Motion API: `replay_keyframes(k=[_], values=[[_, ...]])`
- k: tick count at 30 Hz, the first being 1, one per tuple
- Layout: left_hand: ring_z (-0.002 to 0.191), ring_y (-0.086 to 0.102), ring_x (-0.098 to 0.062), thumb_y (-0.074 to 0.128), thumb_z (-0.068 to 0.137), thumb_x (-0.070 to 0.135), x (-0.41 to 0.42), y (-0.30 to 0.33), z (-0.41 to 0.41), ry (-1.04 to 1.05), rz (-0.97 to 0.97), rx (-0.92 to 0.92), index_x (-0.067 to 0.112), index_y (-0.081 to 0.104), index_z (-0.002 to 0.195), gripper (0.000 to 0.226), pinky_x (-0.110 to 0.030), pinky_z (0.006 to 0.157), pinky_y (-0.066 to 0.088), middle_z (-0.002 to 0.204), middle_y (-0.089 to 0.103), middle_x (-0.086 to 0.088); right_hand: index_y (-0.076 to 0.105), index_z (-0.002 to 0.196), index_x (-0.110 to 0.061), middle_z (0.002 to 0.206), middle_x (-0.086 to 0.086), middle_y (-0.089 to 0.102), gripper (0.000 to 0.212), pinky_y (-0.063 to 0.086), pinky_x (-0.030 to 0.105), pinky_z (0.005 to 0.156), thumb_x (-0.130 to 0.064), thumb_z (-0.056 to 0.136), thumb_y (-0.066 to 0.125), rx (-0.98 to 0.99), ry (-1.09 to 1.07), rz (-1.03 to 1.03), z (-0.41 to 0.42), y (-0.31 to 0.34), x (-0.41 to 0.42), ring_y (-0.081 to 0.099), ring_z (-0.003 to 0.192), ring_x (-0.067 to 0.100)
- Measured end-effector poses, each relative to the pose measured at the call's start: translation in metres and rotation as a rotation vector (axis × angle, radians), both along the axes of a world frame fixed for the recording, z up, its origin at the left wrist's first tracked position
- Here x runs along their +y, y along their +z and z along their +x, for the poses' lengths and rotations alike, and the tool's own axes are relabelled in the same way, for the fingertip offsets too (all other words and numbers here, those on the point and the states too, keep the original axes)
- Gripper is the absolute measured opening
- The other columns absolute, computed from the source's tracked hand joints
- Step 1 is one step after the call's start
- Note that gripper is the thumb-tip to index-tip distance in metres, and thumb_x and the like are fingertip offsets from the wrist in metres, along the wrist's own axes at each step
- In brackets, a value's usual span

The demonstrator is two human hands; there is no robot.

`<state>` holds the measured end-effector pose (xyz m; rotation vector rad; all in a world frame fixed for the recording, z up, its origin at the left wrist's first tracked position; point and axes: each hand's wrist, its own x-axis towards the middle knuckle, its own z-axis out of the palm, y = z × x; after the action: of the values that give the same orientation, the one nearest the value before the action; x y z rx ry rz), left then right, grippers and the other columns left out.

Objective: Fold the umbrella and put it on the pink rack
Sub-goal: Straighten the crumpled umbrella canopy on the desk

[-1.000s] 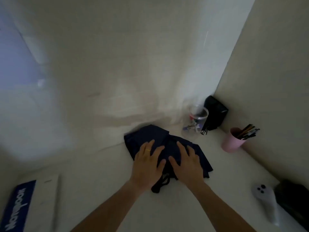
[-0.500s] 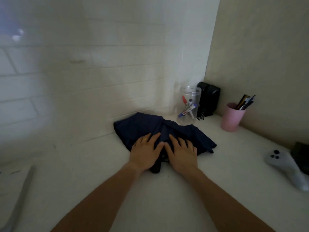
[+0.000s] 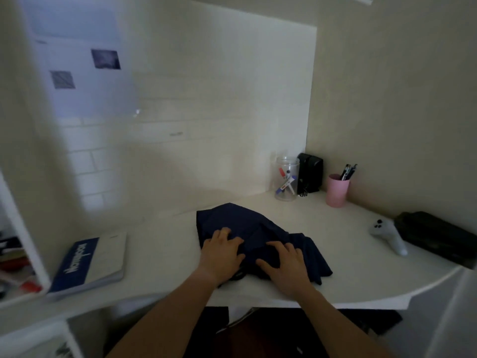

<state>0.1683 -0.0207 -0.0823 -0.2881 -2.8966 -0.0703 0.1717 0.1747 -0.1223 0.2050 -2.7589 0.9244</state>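
Observation:
A navy blue umbrella [image 3: 245, 228] lies collapsed as a loose heap of fabric on the white desk [image 3: 165, 244], near its front edge. My left hand [image 3: 222, 254] rests on the heap's left side with its fingers curled into the cloth. On the right side, my right hand [image 3: 286, 267] wraps fingers and thumb around a bulge of fabric. A dark strap or handle end [image 3: 237, 276] pokes out between my wrists. No pink rack shows in this view.
A blue and white notebook [image 3: 87, 264] lies at the desk's left. In the back right corner stand a clear jar of markers [image 3: 286, 182], a black speaker [image 3: 311, 174] and a pink pen cup [image 3: 337, 189]. A grey controller [image 3: 387, 236] and black case [image 3: 436, 236] lie right.
Both hands lay flat and close together on the fabric; now they sit further apart with fingers curled into it. The view has pulled back and shows the desk's front edge.

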Motion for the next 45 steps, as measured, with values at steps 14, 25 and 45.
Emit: replay_keyframes(k=[14, 25, 45], values=[[0.086, 0.063, -0.020, 0.044, 0.095, 0.056, -0.042, -0.058, -0.008, -0.020, 0.100, 0.315, 0.025, 0.055, 0.139, 0.054, -0.033, 0.063, 0.055, 0.108, 0.064, -0.002, 0.067, 0.114, -0.025, 0.110, -0.009, 0.062, 0.031, 0.043, 0.017, 0.080, -0.008, 0.088, 0.061, 0.488, 0.011, -0.029, -0.001, 0.014, 0.000, 0.056, 0.092, 0.007], [0.062, 0.062, -0.016, 0.039, 0.094, 0.057, -0.067, -0.061, -0.034, -0.051, 0.117, 0.462, 0.031, 0.071, 0.120, 0.048, -0.029, 0.046, 0.046, 0.077, 0.068, 0.008, 0.078, 0.094, -0.027, 0.090, -0.006, 0.075, 0.029, 0.056, 0.036, 0.076, -0.005, 0.078, 0.069, 0.395, -0.110, -0.055, -0.029, 0.030, 0.011, 0.067, 0.082, 0.016], [0.089, 0.062, -0.028, 0.073, 0.075, 0.052, -0.048, -0.041, -0.007, 0.117, 0.128, 0.384, 0.021, 0.063, 0.115, 0.052, -0.040, 0.068, 0.048, 0.103, 0.063, -0.006, 0.066, 0.095, -0.026, 0.108, -0.007, 0.068, 0.038, 0.054, 0.028, 0.069, 0.006, 0.076, 0.057, 0.088, 0.069, -0.428, 0.006, 0.063, 0.017, 0.065, 0.096, 0.014]])
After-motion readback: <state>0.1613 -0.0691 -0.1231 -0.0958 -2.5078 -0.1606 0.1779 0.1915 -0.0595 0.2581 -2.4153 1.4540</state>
